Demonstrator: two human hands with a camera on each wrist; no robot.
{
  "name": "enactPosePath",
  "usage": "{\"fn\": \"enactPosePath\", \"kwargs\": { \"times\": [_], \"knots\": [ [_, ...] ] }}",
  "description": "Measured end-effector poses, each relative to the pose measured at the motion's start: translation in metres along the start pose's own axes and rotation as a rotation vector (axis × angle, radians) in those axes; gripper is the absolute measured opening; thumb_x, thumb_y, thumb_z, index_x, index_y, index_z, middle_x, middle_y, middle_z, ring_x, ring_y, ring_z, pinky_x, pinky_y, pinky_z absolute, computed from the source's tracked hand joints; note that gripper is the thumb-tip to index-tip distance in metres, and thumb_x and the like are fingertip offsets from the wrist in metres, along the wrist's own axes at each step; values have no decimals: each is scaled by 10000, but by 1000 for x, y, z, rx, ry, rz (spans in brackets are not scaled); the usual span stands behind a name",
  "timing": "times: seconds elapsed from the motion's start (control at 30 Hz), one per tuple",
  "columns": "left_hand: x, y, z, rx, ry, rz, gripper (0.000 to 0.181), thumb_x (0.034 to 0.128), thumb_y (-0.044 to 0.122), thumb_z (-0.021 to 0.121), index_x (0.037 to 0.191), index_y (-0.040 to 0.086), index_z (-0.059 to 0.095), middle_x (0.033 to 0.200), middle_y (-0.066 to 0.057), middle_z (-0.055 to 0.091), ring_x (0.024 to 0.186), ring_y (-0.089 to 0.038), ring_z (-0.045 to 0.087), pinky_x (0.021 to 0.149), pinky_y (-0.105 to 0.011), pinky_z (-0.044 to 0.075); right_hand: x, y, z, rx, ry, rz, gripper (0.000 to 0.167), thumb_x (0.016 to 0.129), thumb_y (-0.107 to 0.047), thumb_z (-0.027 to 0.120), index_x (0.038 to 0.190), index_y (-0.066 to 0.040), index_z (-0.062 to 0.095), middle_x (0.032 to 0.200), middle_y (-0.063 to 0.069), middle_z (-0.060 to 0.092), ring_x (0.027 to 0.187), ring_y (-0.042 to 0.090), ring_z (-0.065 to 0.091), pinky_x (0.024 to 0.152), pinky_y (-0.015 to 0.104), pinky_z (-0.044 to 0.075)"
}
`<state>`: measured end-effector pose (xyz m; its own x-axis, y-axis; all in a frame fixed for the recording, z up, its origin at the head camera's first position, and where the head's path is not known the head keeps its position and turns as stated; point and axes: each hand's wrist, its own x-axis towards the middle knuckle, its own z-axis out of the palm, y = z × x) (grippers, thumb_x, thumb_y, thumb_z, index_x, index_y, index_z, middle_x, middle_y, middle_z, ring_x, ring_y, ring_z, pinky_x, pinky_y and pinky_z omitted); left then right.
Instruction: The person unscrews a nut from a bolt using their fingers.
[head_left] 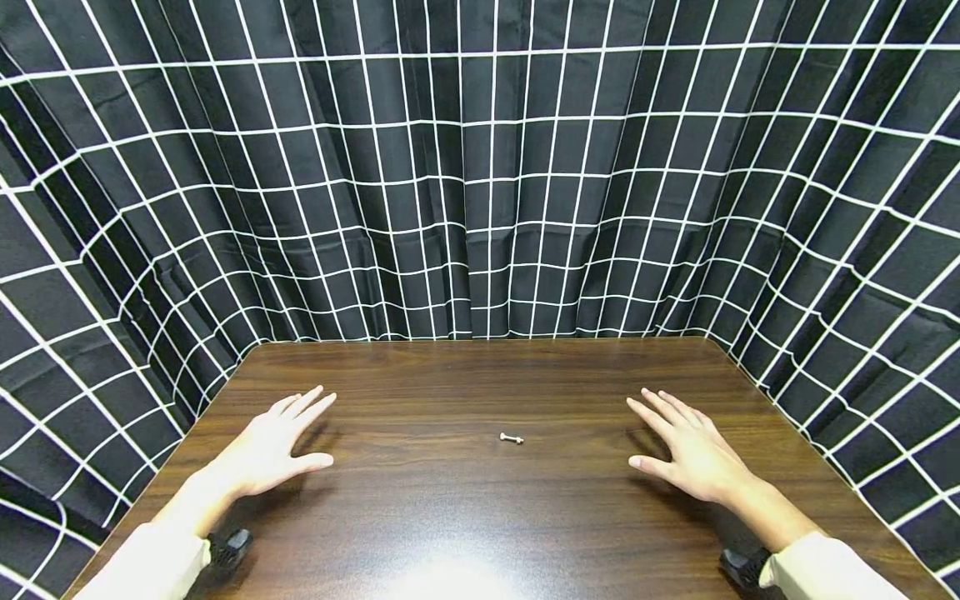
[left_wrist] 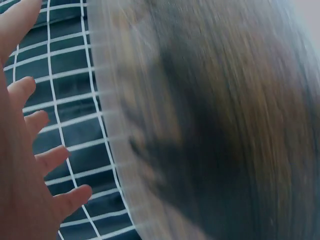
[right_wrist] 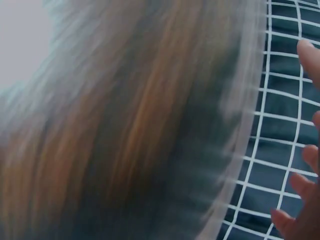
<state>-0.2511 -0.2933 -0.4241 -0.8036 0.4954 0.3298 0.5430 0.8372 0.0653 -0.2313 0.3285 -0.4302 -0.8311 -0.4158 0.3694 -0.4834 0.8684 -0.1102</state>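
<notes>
A tiny pale rod with a knob at each end, like a small bolt [head_left: 512, 438], lies on the brown wood-grain table [head_left: 450, 383] near its middle. It is too small to tell its exact kind. My left hand [head_left: 273, 446] hovers over the left part of the table, fingers stretched out and thumb apart, holding nothing. On the other side, my right hand [head_left: 693, 450] is spread the same way above the wood and holds nothing. Both hands stand well apart from the small piece. Each wrist view catches the fingers only at its edge.
Dark curtains [head_left: 480, 192] with a white grid surround the table at the back and both sides. Black wrist devices sit at the left cuff [head_left: 231, 548] and the right cuff [head_left: 742, 571]. A bright glare [head_left: 450, 579] lies on the near table surface.
</notes>
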Motion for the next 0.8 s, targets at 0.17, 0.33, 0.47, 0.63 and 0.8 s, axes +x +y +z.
{"fn": "enactPosePath", "kwargs": {
  "times": [0.17, 0.33, 0.47, 0.63, 0.8],
  "knots": [
    [6, 13, 1, -61, -9, 41, 856, 805, 530, 723, 1488, 138, 388, 1508, -186, 353, 1300, -433, 395, 976, -608, 353, 8, -10, 6, 76, 37, -58, 814, 798, -407, 772, 1477, -155, 399, 1470, 196, 395, 1315, 451, 350, 943, 668, 285],
    [13, 26, 5, -122, -26, 36, 859, 803, 493, 742, 1505, 171, 365, 1523, -169, 340, 1308, -424, 400, 993, -591, 350, 13, -18, 11, 113, 36, -76, 773, 808, -374, 774, 1455, -129, 428, 1456, 179, 417, 1306, 415, 382, 933, 658, 312],
    [18, 36, 12, -148, -12, 62, 859, 798, 483, 751, 1501, 165, 374, 1520, -162, 348, 1310, -417, 402, 996, -586, 351, 16, -21, 13, 128, 44, -100, 734, 814, -362, 772, 1428, -109, 460, 1433, 171, 450, 1275, 394, 431, 932, 644, 335],
    [26, 43, 16, -164, -13, 46, 842, 799, 476, 754, 1500, 204, 376, 1505, -147, 371, 1297, -391, 426, 987, -573, 370, 22, -24, 17, 135, 67, -131, 703, 809, -346, 777, 1400, -95, 492, 1391, 153, 504, 1242, 353, 471, 949, 607, 345],
    [35, 52, 15, -197, 2, -8, 784, 801, 470, 755, 1474, 260, 414, 1455, -97, 426, 1279, -345, 453, 931, -562, 424, 28, -30, 23, 142, 60, -145, 682, 812, -345, 775, 1389, -97, 507, 1331, 109, 565, 1202, 305, 512, 931, 573, 378]
  ]
}}
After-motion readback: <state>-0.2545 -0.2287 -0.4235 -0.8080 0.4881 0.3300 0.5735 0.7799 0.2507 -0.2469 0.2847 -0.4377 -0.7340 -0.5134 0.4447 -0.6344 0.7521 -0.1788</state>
